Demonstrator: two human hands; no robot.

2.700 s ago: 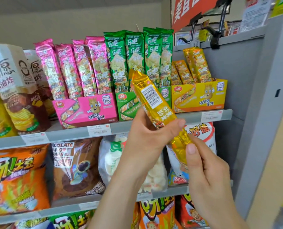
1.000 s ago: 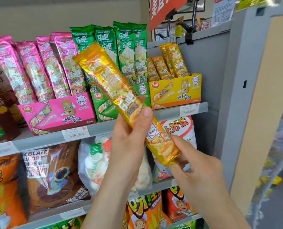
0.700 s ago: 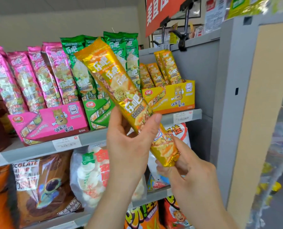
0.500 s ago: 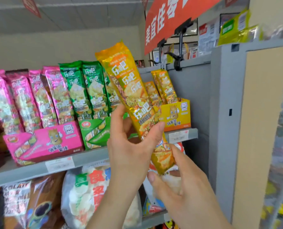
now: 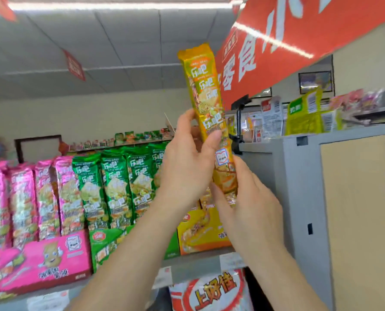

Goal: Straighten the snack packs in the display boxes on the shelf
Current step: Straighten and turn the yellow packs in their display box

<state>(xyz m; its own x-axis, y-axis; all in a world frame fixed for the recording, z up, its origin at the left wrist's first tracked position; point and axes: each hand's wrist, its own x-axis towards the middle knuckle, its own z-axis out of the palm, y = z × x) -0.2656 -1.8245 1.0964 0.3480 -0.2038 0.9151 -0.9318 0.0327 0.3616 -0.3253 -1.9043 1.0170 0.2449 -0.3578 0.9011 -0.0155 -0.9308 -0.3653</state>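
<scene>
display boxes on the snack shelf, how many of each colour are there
pink box: 1
green box: 1
yellow box: 1, partly behind the right hand
total: 3
The left hand and the right hand hold a yellow pack up above the boxes.

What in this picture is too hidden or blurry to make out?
Head view:
Yellow display box: its contents are hidden behind the left hand and right hand.
Yellow snack pack: middle print partly covered by the left hand.
Pink display box: cut by the left edge.
Price labels: too blurred to read.
Packets atop the grey unit: motion-blurred.
</scene>
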